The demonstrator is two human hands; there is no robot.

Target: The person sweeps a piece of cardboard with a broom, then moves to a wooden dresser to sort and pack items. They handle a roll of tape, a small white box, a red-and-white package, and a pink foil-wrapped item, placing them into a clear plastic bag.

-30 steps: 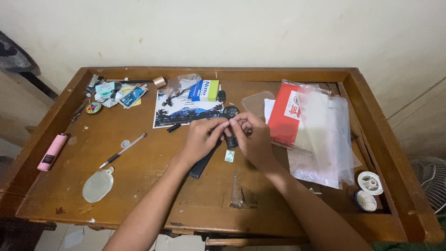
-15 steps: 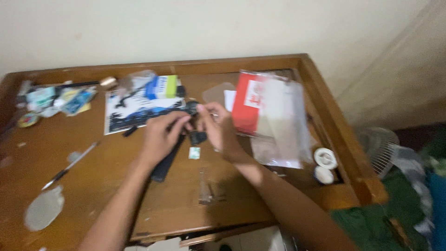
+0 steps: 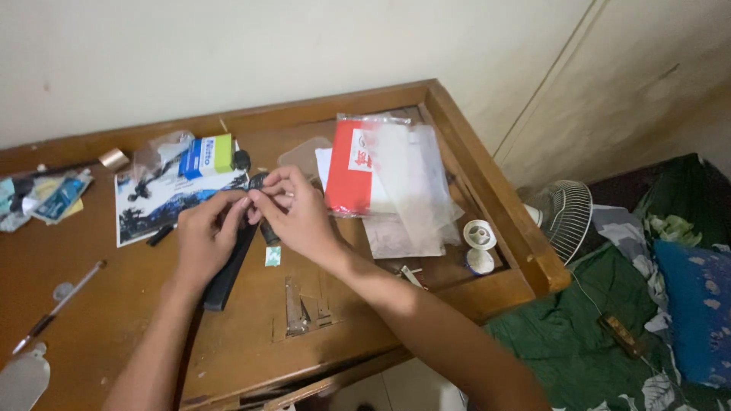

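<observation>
Fingertips of both hands meet over a small dark object (image 3: 268, 228), pinched between them above the wooden desk (image 3: 228, 335); its exact shape is too hidden to tell. Left hand (image 3: 204, 240) has thumb and forefinger closed on the object's left side, remaining fingers curled under. Right hand (image 3: 301, 217) has fingers bunched together on the object's top and right side, knuckles toward the camera. Long black bar (image 3: 228, 266) lies on the desk beneath the left hand, running diagonally toward the near edge. Small green-and-white square tag (image 3: 272, 256) lies just beside the bar, below the held object. Picture card with a dark landscape print (image 3: 145, 209) sits behind the left hand, with a blue, white and green box (image 3: 205, 154) on its far edge. Red-and-white packet under clear plastic bags (image 3: 381, 179) lies right of the right hand, near it but apart. Two white spools (image 3: 480, 234) rest toward the desk's right rim. Pen (image 3: 57, 304) lies well apart at the left. White fan (image 3: 567, 217) stands off the desk's right side, next to green bedding (image 3: 579, 335).
</observation>
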